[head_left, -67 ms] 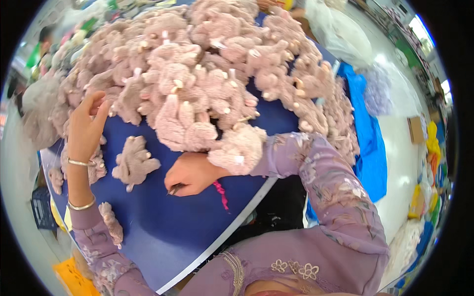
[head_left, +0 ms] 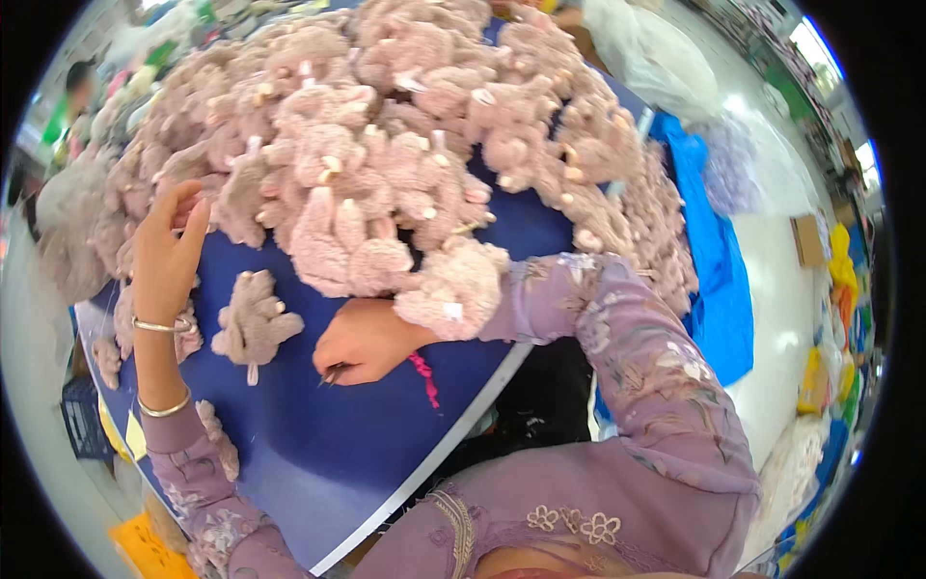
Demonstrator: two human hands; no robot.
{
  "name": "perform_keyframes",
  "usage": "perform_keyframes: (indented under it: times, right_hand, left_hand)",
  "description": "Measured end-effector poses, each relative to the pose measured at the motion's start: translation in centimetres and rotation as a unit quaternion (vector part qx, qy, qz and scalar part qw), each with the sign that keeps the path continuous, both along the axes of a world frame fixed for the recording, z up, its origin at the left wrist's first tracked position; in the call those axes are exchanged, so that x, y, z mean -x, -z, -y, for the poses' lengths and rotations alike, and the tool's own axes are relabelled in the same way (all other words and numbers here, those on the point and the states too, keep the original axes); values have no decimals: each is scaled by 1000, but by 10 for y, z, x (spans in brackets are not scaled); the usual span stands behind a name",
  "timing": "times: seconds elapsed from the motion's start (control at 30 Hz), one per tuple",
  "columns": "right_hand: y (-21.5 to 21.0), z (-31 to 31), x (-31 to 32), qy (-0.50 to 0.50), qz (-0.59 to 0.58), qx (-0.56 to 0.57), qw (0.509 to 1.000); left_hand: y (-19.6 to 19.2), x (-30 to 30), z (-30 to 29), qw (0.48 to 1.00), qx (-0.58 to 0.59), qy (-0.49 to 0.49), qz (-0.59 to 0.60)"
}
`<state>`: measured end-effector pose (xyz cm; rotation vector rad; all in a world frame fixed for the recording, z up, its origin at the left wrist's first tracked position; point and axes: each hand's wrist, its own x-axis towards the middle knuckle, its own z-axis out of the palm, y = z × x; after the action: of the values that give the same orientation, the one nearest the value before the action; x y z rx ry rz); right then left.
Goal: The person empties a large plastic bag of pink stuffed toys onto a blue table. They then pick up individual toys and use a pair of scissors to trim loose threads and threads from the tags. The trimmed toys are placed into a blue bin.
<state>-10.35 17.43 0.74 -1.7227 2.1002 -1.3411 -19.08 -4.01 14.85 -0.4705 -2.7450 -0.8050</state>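
Note:
My left hand (head_left: 174,241), with two bangles on the wrist, is raised beside the plush pile. Its thumb stands apart from the curled fingers, and I see nothing held. In the middle of the blue table (head_left: 299,434), my right hand (head_left: 367,340) is closed around a small dark pointed metal tool (head_left: 334,372); most of it is hidden, so its kind is unclear. A pink-beige plush toy (head_left: 257,320) lies between the hands. Another fluffy plush toy (head_left: 451,289) rests against my right wrist. From beneath the right hand a twisted magenta cord (head_left: 425,379) trails out.
A large heap of similar plush toys (head_left: 328,125) covers the far side of the table. Part of a plush piece (head_left: 218,439) shows beside my left forearm. Blue plastic sheeting (head_left: 719,289) hangs at the right, near clear plastic bags (head_left: 656,58). A dark crate (head_left: 85,417) stands at left.
The view has shifted slightly, so the pile and toys appear a little farther left. My right hand keeps its grip on the tool, and my left hand holds nearly the same pose.

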Motion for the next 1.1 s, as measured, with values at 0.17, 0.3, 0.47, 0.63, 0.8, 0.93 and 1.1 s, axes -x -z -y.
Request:
perform_keyframes:
  times: [0.17,0.3,0.47,0.63,0.8,0.93,1.1]
  right_hand:
    - [-30,-25,-48,-22,7,-150,988]
    - [-91,-129,-77,-141,321,-8,937]
    - [-75,-264,-36,672,-3,365,644]
    - [-10,-286,59,741,26,198,641]
    - [6,-232,130,750,-146,56,642]
    - [-20,-219,102,752,-74,-117,645]
    - [3,-266,72,752,-52,150,639]
  left_hand:
    - [14,-10,-17,999,-46,0,-18]
    - [23,-16,47,995,-72,-41,-52]
    - [50,-35,151,978,-136,-156,-24]
    - [101,-40,173,956,-207,-201,-49]
    - [106,-50,218,946,-171,-260,-94]
    - [93,-63,222,911,-134,-352,-168]
    - [115,-46,324,841,-266,-384,-273]
